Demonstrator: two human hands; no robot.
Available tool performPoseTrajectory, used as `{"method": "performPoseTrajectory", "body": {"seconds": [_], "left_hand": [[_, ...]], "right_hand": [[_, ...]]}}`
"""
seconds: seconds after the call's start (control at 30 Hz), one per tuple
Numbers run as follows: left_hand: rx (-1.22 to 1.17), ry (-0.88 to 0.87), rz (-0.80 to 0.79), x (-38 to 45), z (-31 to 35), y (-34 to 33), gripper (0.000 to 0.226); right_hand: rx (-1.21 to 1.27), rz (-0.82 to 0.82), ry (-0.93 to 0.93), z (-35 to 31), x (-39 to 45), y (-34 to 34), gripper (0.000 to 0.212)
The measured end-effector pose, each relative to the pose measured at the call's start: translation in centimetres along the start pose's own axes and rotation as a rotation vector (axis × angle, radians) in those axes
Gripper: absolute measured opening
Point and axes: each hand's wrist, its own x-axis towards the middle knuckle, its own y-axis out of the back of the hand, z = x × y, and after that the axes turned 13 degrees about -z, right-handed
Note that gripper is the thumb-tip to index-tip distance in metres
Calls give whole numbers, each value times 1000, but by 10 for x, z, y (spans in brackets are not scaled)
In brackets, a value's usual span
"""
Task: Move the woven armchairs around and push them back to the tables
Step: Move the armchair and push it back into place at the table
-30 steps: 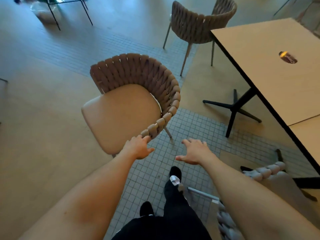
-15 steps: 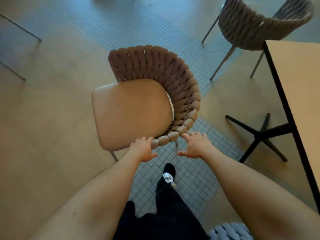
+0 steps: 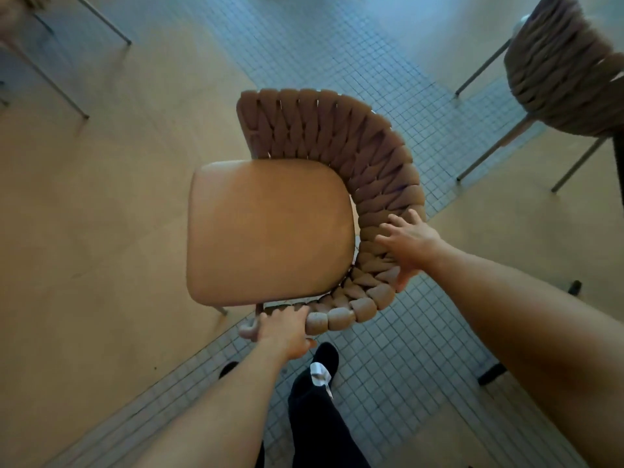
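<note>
Armchair (image 3: 270, 231), tan seat, woven brown back; both hands (image 3: 287, 336) (image 3: 410, 243) grip it.

Both bare forearms extend forward from the lower edge of the view. The left hand (image 3: 285, 331) is at the end of a nearly straight arm, knuckles up, its fingers curled over the near end of the woven armchair (image 3: 341, 170) back rim. The right hand (image 3: 410, 243) is further forward and to the right, palm against the outer side of the woven back, fingers spread and wrapped on the weave, thumb pointing down. One dark-trousered leg and shoe (image 3: 324, 363) are visible between the arms.
</note>
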Motion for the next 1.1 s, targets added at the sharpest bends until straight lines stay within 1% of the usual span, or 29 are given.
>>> {"method": "performPoseTrajectory", "body": {"seconds": [0.03,0.1,0.17,0.2,0.27,0.37,0.5,0.57,0.63,0.77,0.9,1.1], "left_hand": [[-7,0,0,3,2,2,58],[-18,2,-4,7,8,4,58],[-15,9,-4,8,12,6,56],[-9,13,0,10,13,6,54],[-3,17,33,12,14,7,42],[-20,18,89,12,15,7,25],[-9,28,87,8,19,5,27],[17,27,83,8,16,7,26],[50,26,76,6,7,10,23],[128,-1,79,-2,-28,20,24],[304,-9,72,-7,-78,41,32],[537,-29,117,-5,-149,93,32]], "right_hand": [[-55,-52,9,7,7,7,123],[-149,-163,25,12,20,13,128],[-226,-223,20,14,29,8,127],[-265,-227,16,16,33,3,127],[-320,-203,19,19,40,-8,124],[-353,-144,52,22,47,-16,113],[-344,-74,129,26,49,-28,96],[-340,-49,135,24,48,-29,86],[-315,-50,126,16,45,-28,78],[-228,-79,86,-15,32,-27,79],[-110,-95,54,-62,16,-18,76],[154,-11,40,-137,11,1,69]]}}
